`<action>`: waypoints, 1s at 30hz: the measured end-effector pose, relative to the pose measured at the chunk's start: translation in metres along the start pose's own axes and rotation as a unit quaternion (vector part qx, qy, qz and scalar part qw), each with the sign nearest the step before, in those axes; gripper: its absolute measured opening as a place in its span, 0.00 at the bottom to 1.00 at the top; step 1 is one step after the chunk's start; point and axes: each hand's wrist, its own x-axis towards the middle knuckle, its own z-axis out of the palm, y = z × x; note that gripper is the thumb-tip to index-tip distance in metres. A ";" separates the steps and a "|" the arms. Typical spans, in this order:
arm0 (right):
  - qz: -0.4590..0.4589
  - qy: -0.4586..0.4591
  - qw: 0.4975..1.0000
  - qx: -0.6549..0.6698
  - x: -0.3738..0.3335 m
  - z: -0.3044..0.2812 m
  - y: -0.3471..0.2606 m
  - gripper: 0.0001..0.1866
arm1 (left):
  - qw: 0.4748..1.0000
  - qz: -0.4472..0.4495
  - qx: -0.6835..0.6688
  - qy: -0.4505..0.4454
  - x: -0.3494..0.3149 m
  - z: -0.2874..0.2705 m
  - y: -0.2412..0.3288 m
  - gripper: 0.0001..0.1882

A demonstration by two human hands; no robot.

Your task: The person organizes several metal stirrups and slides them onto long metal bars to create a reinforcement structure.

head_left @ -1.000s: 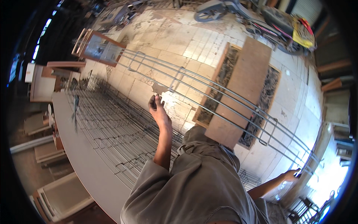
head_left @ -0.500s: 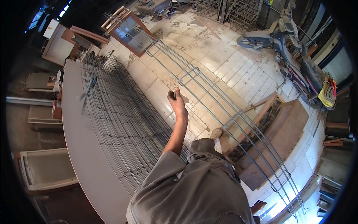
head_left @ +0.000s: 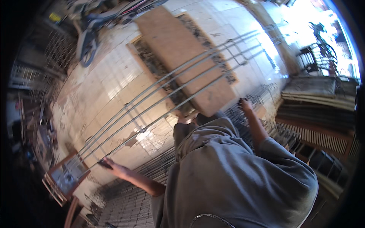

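Plainly, I counted one cage [head_left: 182,103] of four long rods on my feed, slanting across the view from a framed pane [head_left: 68,176] at lower left toward the glare at upper right. I made out one cross tie [head_left: 238,50] sharply near the glare and others faintly down its length. It passed over one brown board [head_left: 163,38], which lay across one tray [head_left: 232,79] of dark scraps; the board hid its middle, so just two strips showed.

I had two hands in view. The left hand [head_left: 108,163] was right by the cage's nearest rod at the pane end, fingers dark and blurred; I could not tell whether it grasped the rod. The right hand [head_left: 245,104] was bent, well apart from the rods, beside some wire mesh [head_left: 259,99]; I could not tell if it held anything. More mesh [head_left: 125,207] ran off the lower edge, partly behind the body, too tangled to count. One motorbike [head_left: 88,45] was cut off at the top.
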 end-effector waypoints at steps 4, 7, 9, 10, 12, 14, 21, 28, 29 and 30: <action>-0.054 -0.103 0.979 -0.168 -0.046 0.014 0.016 0.20 | 0.978 0.022 0.191 0.078 -0.033 0.008 0.048 0.44; -0.152 -0.095 0.940 -0.291 -0.070 0.011 0.059 0.18 | 0.983 0.108 0.112 0.102 -0.066 0.020 0.096 0.42; -0.104 -0.110 0.951 -0.271 -0.082 0.017 0.085 0.18 | 0.978 0.203 0.049 -0.020 -0.101 0.037 0.110 0.37; -0.151 -0.067 0.933 -0.320 -0.077 0.014 0.119 0.18 | 0.952 0.244 0.130 -0.129 -0.125 0.054 0.120 0.36; -0.105 -0.115 0.882 -0.445 -0.069 0.000 0.180 0.24 | 0.837 0.366 0.265 -0.309 -0.150 0.077 0.123 0.35; -0.070 -0.151 0.898 -0.407 -0.071 0.000 0.203 0.25 | 0.749 0.437 0.321 -0.380 -0.154 0.099 0.116 0.34; -0.034 0.000 0.980 -0.198 -0.119 -0.016 0.180 0.19 | 0.743 0.421 0.362 -0.374 -0.162 0.104 0.108 0.32; 0.019 -0.017 0.969 -0.246 -0.124 -0.007 0.188 0.23 | 0.739 0.439 0.337 -0.385 -0.150 0.093 0.105 0.36; 0.018 -0.018 0.970 -0.241 -0.129 -0.002 0.188 0.23 | 0.735 0.442 0.340 -0.386 -0.150 0.092 0.103 0.36; 0.016 -0.020 0.970 -0.242 -0.132 0.009 0.186 0.23 | 0.732 0.445 0.343 -0.386 -0.150 0.091 0.104 0.37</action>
